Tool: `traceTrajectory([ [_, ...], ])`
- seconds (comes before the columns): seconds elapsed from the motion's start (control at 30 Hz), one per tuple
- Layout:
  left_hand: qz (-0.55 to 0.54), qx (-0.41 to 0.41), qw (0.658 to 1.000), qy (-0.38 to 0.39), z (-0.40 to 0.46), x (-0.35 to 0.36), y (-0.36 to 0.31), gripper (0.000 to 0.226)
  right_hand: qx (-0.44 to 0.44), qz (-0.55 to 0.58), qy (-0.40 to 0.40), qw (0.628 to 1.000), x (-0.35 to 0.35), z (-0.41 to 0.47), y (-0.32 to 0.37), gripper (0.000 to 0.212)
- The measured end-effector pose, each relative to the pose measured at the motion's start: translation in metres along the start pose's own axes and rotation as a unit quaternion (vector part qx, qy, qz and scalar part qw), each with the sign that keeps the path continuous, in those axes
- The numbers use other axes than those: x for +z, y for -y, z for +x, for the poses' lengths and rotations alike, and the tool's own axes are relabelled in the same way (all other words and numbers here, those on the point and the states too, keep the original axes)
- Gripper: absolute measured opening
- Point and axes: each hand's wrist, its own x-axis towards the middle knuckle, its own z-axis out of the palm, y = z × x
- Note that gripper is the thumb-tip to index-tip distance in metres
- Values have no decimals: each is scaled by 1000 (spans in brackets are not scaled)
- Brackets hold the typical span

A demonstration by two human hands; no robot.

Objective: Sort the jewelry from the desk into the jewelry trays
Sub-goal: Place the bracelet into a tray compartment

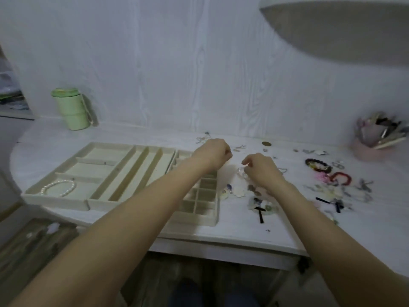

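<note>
Over the desk's middle, just right of the grid tray [205,210], I've got both hands up. Left hand [213,152] and right hand [261,167] have fingers curled as if pinching sth fine; can't tell what, too blurred. Pearl bracelet [58,188] is already in the big tray [55,201]; the rest of the loose jewelry [332,185] lies to the right on the desk. Looks like mid-pick; next I'd carry the piece left to a small cell.

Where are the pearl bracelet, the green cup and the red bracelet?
pearl bracelet [58,188]: head view, on its beads, in the tray.
green cup [72,115]: head view, on its body.
red bracelet [342,177]: head view, on its beads.
</note>
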Motion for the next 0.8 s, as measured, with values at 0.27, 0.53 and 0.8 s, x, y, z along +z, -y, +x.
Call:
traceTrajectory([
  [0.27, 140, -71, 986, 59, 44, 50, -28, 12, 67, -43, -12, 997, 2, 31, -49, 16],
  [0.53, 62, -125, 989, 53, 52, 68, -40, 20, 80, -72, 15, 994, 11, 43, -48, 14],
  [0.8, -336, -127, 929, -88, 38, 32, -35, 20, 81, 321, 4, 944, -25, 43, -42, 14],
])
